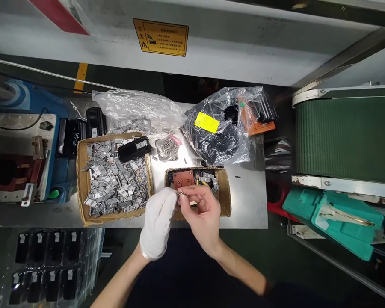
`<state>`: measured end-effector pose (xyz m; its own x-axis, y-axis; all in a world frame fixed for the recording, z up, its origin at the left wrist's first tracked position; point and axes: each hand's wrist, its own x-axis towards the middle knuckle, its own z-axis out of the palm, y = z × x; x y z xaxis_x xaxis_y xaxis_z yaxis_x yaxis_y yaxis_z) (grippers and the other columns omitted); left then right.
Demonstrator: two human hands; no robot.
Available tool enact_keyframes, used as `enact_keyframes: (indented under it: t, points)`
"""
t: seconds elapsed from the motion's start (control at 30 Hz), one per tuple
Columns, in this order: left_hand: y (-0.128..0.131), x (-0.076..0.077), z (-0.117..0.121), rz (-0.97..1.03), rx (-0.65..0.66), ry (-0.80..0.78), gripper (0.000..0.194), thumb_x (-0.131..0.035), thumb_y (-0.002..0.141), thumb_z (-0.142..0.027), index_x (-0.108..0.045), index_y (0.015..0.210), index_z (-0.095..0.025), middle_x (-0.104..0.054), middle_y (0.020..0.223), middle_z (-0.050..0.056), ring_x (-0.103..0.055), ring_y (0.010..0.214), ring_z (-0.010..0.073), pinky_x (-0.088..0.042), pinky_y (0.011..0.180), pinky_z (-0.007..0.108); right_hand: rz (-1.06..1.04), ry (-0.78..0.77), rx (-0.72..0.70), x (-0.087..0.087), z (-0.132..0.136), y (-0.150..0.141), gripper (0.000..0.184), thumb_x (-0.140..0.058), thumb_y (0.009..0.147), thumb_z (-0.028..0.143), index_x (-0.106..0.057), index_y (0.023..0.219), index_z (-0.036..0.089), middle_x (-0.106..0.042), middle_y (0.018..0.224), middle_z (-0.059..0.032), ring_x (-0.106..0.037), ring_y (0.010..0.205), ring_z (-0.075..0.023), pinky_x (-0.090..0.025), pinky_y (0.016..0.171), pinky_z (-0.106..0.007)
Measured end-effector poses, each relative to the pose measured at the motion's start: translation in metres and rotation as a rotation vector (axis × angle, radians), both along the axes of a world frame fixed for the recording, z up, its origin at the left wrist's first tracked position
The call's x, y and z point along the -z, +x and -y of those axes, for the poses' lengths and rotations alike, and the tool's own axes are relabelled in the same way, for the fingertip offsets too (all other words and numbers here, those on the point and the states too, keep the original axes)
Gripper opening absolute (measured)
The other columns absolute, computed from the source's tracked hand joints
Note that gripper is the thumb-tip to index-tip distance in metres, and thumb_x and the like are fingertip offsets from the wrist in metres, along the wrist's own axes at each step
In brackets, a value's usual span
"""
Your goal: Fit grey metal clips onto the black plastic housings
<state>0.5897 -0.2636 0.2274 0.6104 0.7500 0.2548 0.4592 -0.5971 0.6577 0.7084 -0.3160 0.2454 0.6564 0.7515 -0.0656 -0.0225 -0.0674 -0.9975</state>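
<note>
- Head view: both my hands meet in front of me, above the near part of the small cardboard box (225, 194), with the fingertips almost together.
- My left hand (158, 220) wears a white glove (153, 239). Its forearm slants up from the bottom edge towards the right, and the hand carries on in that line, its back turned partly up.
- The gloved fingers lie close together and point away from me, tips drawn in near the thumb. I cannot tell whether they grip anything, because the glove hides the spot.
- My right hand (202, 209) is bare. Its forearm comes in from the lower right and slants up to the left, the wrist slightly bent, the palm turned inward.
- My right thumb and forefinger are drawn to a narrow pinch on some small metal bits (183, 194); the other fingers curl loosely behind.
- Those bits sit in a short row between my two hands, over the box, just nearer to me than the brown block (183, 176) inside it.
- Left of my glove stands the large cardboard box (80, 188), full of grey metal clips (115, 182), with a black case (134, 149) lying on top.
</note>
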Motion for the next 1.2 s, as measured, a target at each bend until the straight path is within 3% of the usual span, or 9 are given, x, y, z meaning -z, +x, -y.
enact_keyframes:
  t: [0.1, 0.23, 0.33, 0.47, 0.57, 0.73, 1.03, 1.13, 1.2]
  points:
    - [-0.002, 0.009, 0.008, 0.107, -0.040, 0.005, 0.025, -0.034, 0.107, -0.026, -0.059, 0.114, -0.022, -0.071, 0.094, 0.006, -0.068, 0.077, 0.0189, -0.059, 0.067, 0.031, 0.224, 0.121, 0.008, 0.014, 0.000, -0.001, 0.028, -0.066, 0.084, 0.006, -0.068, 0.098, 0.031, -0.077, 0.091, -0.0025, -0.075, 0.081, -0.0201, -0.063, 0.067, -0.033]
    - [0.006, 0.002, 0.007, 0.120, -0.145, -0.135, 0.034, -0.037, 0.107, -0.033, -0.057, 0.082, -0.024, -0.063, 0.069, 0.001, -0.061, 0.058, 0.0175, -0.051, 0.049, 0.029, 0.439, 0.315, -0.076, 0.030, -0.003, 0.002, 0.045, -0.067, 0.081, 0.000, -0.066, 0.110, 0.034, -0.078, 0.091, 0.0002, -0.075, 0.080, -0.0181, -0.061, 0.070, -0.031]
    - [0.012, -0.008, -0.001, 0.047, -0.152, -0.116, 0.039, -0.038, 0.106, -0.025, -0.042, 0.067, -0.023, -0.046, 0.055, -0.004, -0.046, 0.045, 0.0129, -0.039, 0.044, 0.027, 0.177, 0.234, -0.102, 0.027, -0.007, 0.002, 0.028, -0.066, 0.087, 0.008, -0.068, 0.104, 0.030, -0.076, 0.093, -0.0011, -0.074, 0.085, -0.0175, -0.060, 0.074, -0.030]
    - [0.010, 0.000, -0.021, -0.155, -0.117, 0.439, 0.026, -0.040, 0.105, -0.019, -0.057, 0.086, -0.015, -0.060, 0.069, 0.005, -0.055, 0.061, 0.0198, -0.045, 0.060, 0.032, -0.341, -0.089, -0.171, 0.014, -0.016, 0.000, 0.009, -0.067, 0.093, 0.031, -0.070, 0.099, 0.024, -0.075, 0.100, -0.0036, -0.071, 0.093, -0.0166, -0.055, 0.082, -0.028]
    - [0.007, 0.014, -0.034, -0.209, -0.049, 0.574, 0.019, -0.045, 0.102, -0.016, -0.060, 0.091, -0.011, -0.062, 0.072, 0.007, -0.057, 0.064, 0.0224, -0.044, 0.062, 0.034, -0.528, -0.168, -0.116, 0.017, -0.025, -0.001, 0.017, -0.075, 0.084, 0.038, -0.066, 0.084, 0.023, -0.074, 0.088, -0.0014, -0.070, 0.094, -0.0182, -0.053, 0.087, -0.029]
    - [0.012, 0.024, -0.046, -0.236, -0.040, 0.473, 0.031, -0.043, 0.102, -0.017, -0.059, 0.075, -0.015, -0.054, 0.062, 0.003, -0.050, 0.056, 0.0216, -0.038, 0.056, 0.036, -0.621, -0.160, 0.015, 0.033, -0.041, -0.005, 0.021, -0.076, 0.076, 0.036, -0.060, 0.075, 0.023, -0.071, 0.081, -0.0004, -0.071, 0.091, -0.0196, -0.051, 0.092, -0.032]
    - [0.010, 0.032, -0.065, -0.160, -0.008, 0.309, 0.039, -0.038, 0.104, -0.022, -0.061, 0.074, -0.015, -0.055, 0.063, 0.003, -0.051, 0.059, 0.0201, -0.040, 0.061, 0.034, -0.298, -0.101, -0.268, 0.031, -0.056, 0.016, 0.004, -0.060, 0.090, 0.024, -0.060, 0.087, 0.021, -0.067, 0.092, -0.0018, -0.064, 0.082, -0.0154, -0.048, 0.073, -0.025]
    - [0.015, 0.045, -0.078, -0.090, -0.082, 0.122, 0.038, -0.039, 0.104, -0.028, -0.058, 0.072, -0.018, -0.056, 0.063, 0.001, -0.051, 0.058, 0.0189, -0.039, 0.060, 0.033, -0.275, -0.077, -0.284, 0.048, -0.073, 0.022, 0.006, -0.059, 0.090, 0.028, -0.059, 0.091, 0.022, -0.064, 0.095, -0.0009, -0.062, 0.078, -0.0148, -0.048, 0.070, -0.026]
    - [0.019, 0.057, -0.089, -0.050, -0.149, 0.007, 0.036, -0.041, 0.102, -0.028, -0.054, 0.070, -0.020, -0.054, 0.061, -0.001, -0.050, 0.056, 0.0167, -0.037, 0.057, 0.031, -0.247, -0.117, -0.252, 0.072, -0.091, 0.027, 0.008, -0.055, 0.089, 0.030, -0.057, 0.091, 0.022, -0.062, 0.095, -0.0001, -0.061, 0.071, -0.0144, -0.048, 0.069, -0.028]
